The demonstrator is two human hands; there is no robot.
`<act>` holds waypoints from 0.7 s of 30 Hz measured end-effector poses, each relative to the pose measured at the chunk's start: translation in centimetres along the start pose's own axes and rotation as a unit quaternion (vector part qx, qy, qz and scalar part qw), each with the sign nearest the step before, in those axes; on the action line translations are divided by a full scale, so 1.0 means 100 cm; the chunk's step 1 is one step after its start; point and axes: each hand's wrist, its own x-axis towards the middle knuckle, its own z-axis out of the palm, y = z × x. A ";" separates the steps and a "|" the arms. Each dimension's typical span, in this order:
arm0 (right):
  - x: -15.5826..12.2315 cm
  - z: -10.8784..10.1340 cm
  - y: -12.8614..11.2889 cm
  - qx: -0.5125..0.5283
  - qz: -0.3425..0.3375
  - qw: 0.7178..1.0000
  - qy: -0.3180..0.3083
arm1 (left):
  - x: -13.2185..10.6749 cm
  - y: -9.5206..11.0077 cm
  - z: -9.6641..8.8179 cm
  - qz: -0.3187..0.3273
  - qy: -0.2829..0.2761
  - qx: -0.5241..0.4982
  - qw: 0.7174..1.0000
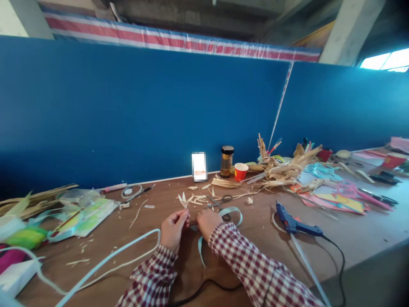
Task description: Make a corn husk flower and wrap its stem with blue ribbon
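Observation:
A small flower-like piece of pale corn husk (pixel 184 200), with several pointed strips spreading upward, is pinched between the thumb and fingers of my left hand (pixel 174 228). My right hand (pixel 209 222) is close beside it, low over the table, with its fingers curled; what they hold, if anything, is hidden. A light blue ribbon (pixel 200 249) hangs below my right hand, and a loop of similar ribbon (pixel 235 211) curls out beyond it. Dark-handled scissors (pixel 219 202) lie just past my right hand, among cut husk strips (pixel 201 198).
A blue glue gun (pixel 292 221) lies at right, its cord trailing off the edge. Behind stand a dark-lidded jar (pixel 227 162) and a red paper cup (pixel 241 172). Dried husks (pixel 284 170) are heaped back right. A white-blue cable (pixel 111 256) crosses the left; a blue partition (pixel 143 106) rises behind.

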 end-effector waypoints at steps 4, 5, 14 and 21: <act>-0.003 0.005 0.010 0.001 -0.024 1.000 0.014 | -0.002 0.000 0.003 -0.007 -0.016 0.009 1.000; -0.004 0.007 0.013 0.009 -0.033 0.999 0.029 | -0.003 0.000 0.004 -0.012 -0.020 0.010 1.000; -0.001 0.025 0.036 0.425 -0.011 0.896 0.132 | -0.014 0.002 0.010 -0.058 -0.101 -0.016 0.993; 0.000 0.015 0.039 0.646 0.054 0.757 0.078 | -0.018 0.002 0.013 -0.075 -0.106 0.016 0.991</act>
